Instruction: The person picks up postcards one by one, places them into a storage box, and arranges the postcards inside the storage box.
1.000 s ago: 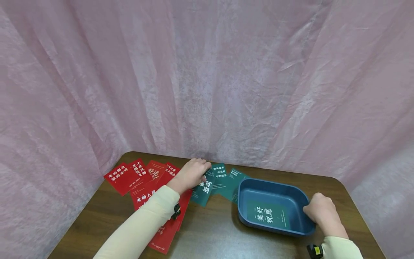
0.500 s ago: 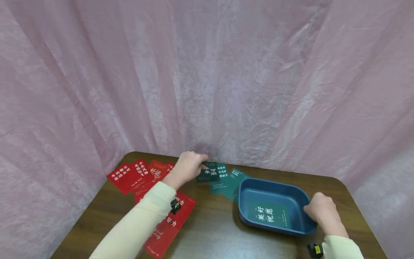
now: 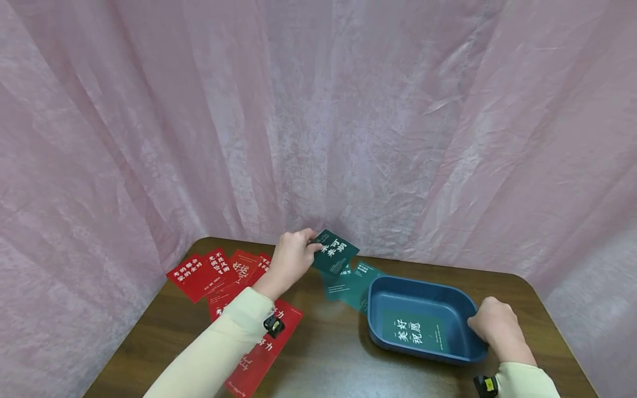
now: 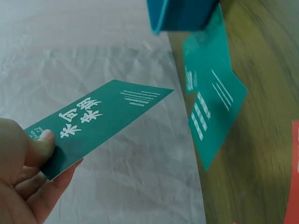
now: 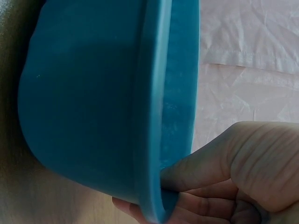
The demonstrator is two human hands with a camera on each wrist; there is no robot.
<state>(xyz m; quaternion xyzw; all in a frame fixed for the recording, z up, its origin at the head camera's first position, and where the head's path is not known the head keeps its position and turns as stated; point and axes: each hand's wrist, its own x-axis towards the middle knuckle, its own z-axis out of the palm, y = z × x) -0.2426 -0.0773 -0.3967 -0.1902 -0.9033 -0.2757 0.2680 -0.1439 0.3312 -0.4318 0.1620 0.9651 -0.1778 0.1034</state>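
My left hand (image 3: 292, 257) pinches a green card (image 3: 336, 255) with white lettering by one end, thumb on its printed face and fingers beneath, as the left wrist view shows. The card is raised and tilted above two other green cards (image 4: 216, 93) on the table, partly covering them in the head view. On the right, my right hand (image 3: 497, 326) grips the end rim of a blue plastic basin (image 3: 423, 284), thumb inside and fingers outside. A green card (image 3: 415, 330) lies flat on the basin's floor.
Several red cards (image 3: 204, 273) overlap in a spread on the left of the wooden table (image 3: 318, 359), some hidden under my left forearm. A pink curtain (image 3: 318, 121) hangs along the table's back edge.
My left hand has picked up the green card from the table, lifting it and swinging it to the right. The right hand and the basin have stayed in place.
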